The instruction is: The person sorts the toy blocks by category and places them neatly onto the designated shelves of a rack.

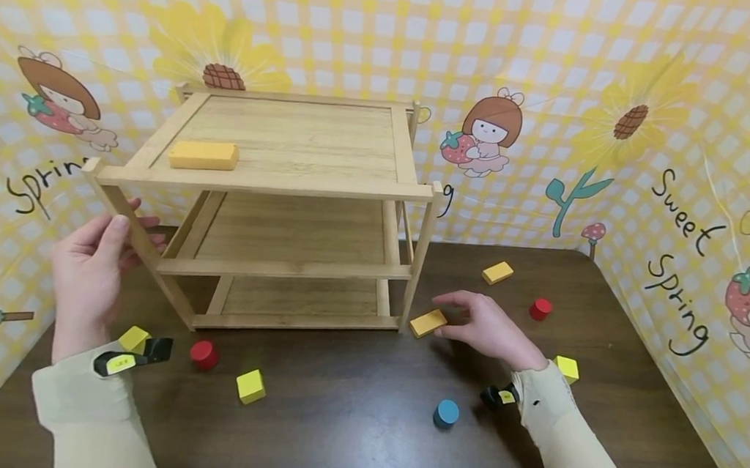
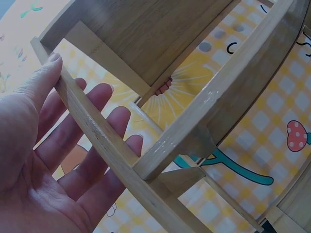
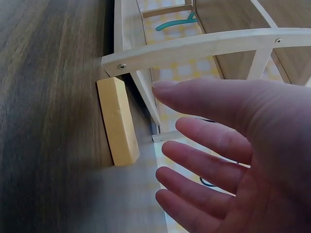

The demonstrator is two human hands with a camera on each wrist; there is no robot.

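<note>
A three-tier wooden shelf stands on the dark table. At its front left post, my left hand holds on, thumb on the near side and fingers behind; the left wrist view shows the same hand around the post. My right hand hovers beside an orange rectangular block at the foot of the front right post. Seen from the right wrist, thumb and fingers are spread with nothing between them, and the block lies apart from the fingertips.
Another orange block lies on the top tier, and one more on the table at right. Around the shelf are red cylinders, a blue cylinder and yellow cubes. Patterned cloth stands behind.
</note>
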